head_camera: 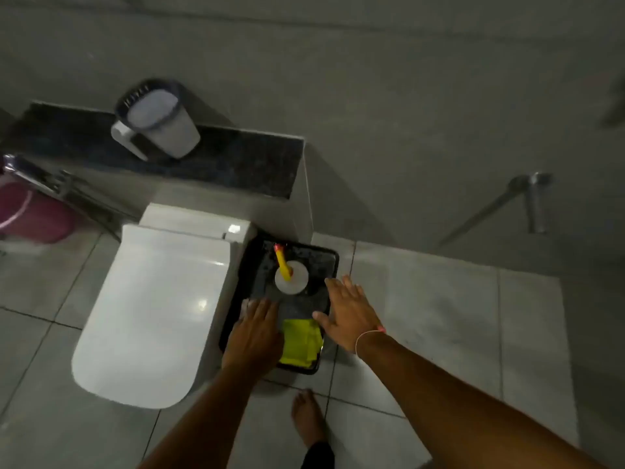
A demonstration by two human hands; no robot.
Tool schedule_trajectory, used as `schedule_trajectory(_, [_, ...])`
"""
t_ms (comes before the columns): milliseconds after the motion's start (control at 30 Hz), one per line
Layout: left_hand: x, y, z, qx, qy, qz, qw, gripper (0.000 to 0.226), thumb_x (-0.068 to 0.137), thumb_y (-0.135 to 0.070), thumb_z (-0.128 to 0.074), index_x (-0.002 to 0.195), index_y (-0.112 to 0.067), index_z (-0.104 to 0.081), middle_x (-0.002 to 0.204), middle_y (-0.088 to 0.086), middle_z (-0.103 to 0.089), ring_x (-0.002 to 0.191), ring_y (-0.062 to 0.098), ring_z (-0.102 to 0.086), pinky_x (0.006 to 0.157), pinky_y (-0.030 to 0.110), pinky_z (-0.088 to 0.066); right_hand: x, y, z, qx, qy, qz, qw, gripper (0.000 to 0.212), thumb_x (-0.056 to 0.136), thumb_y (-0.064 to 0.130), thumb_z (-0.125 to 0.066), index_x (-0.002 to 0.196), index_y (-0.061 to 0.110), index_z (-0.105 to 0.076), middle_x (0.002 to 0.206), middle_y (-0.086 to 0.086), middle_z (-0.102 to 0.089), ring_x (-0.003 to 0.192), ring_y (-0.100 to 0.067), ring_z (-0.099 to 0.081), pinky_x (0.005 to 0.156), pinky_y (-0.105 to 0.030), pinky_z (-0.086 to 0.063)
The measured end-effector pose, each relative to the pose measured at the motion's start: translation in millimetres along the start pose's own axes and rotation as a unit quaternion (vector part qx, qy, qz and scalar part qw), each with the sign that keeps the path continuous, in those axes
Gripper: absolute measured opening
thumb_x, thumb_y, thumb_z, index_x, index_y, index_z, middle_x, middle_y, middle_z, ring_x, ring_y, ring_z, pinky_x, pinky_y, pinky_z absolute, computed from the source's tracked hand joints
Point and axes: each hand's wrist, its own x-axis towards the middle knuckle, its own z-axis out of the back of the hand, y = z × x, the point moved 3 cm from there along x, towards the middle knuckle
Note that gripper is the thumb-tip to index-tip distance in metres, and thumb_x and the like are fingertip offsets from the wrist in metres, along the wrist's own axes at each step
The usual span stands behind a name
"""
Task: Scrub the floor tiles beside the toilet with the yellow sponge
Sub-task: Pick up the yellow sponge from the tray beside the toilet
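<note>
Head view, looking down. White toilet (152, 306) with lid closed, at left centre. Just beside it on the right, a black tray (329, 262) sits on the floor tiles (422, 316), its far end near the wall ledge (189, 154).

In the tray: a yellow sponge (299, 341) at the near end (folded or creased; blur prevents a firm call), and further back a white round base (292, 277) with a yellow handle (283, 265) leaning toward the far corner.

Left hand (253, 336): palm down over the tray's left edge, fingers together, apparently resting there; nothing gripped that can be seen.

Right hand (348, 313): fingers spread, palm down over the tray's right rim, thumb close to the sponge; contact cannot be confirmed. A thin band circles the wrist.

A bare foot (307, 418) stands on the tiles below the tray. A pink bucket (30, 214) sits at far left.
</note>
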Motion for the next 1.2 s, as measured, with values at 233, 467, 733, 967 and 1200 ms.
schedule_trajectory(233, [71, 31, -122, -0.048, 0.107, 0.066, 0.991, 0.057, 0.099, -0.028, -0.044, 0.153, -0.014, -0.034, 0.153, 0.012, -0.041, 0.136, 0.035, -0.043, 0.106, 0.046, -0.045, 58, -35, -144, -0.037, 0.052, -0.027, 0.998, 0.074, 0.092, 0.049, -0.046, 0.151, 0.014, -0.018, 0.158, -0.010, -0.028, 0.148, -0.029, -0.015, 0.121, -0.048, -0.016])
schedule_trajectory(467, [94, 37, -175, -0.133, 0.085, 0.147, 0.976, 0.042, 0.097, -0.021, -0.045, 0.137, -0.012, -0.052, 0.132, 0.018, -0.057, 0.122, 0.040, -0.056, 0.097, 0.047, -0.048, 76, -47, -187, -0.114, -0.004, -0.025, 0.993, 0.064, 0.079, 0.055, -0.063, 0.127, 0.014, -0.055, 0.124, -0.011, -0.057, 0.116, -0.032, -0.044, 0.097, -0.043, -0.037])
schedule_trajectory(733, [94, 39, -191, -0.261, 0.032, 0.241, 0.934, 0.041, 0.092, -0.032, -0.064, 0.127, -0.012, -0.061, 0.123, 0.016, -0.068, 0.116, 0.039, -0.062, 0.090, 0.042, -0.050, 84, -44, -194, -0.051, -0.036, -0.045, 0.997, 0.041, 0.077, 0.040, -0.069, 0.107, 0.015, -0.057, 0.105, -0.009, -0.068, 0.107, -0.030, -0.049, 0.090, -0.042, -0.036])
schedule_trajectory(967, [89, 43, -182, -0.310, 0.026, 0.228, 0.923, 0.033, 0.090, -0.030, -0.069, 0.115, -0.009, -0.069, 0.110, 0.016, -0.073, 0.106, 0.037, -0.066, 0.082, 0.035, -0.048, 68, -45, -188, 0.092, -0.072, -0.071, 0.991, 0.030, 0.077, 0.026, -0.072, 0.098, 0.020, -0.052, 0.090, -0.012, -0.066, 0.094, -0.032, -0.052, 0.080, -0.040, -0.042])
schedule_trajectory(1200, [94, 7, -133, -0.330, -0.013, 0.165, 0.929, 0.038, 0.087, -0.034, -0.073, 0.119, -0.012, -0.070, 0.115, 0.013, -0.074, 0.109, 0.036, -0.067, 0.084, 0.033, -0.049, 40, -75, -129, 0.395, -0.074, -0.179, 0.898, 0.040, 0.077, 0.022, -0.075, 0.113, 0.025, -0.058, 0.101, -0.003, -0.067, 0.093, -0.021, -0.061, 0.085, -0.032, -0.051])
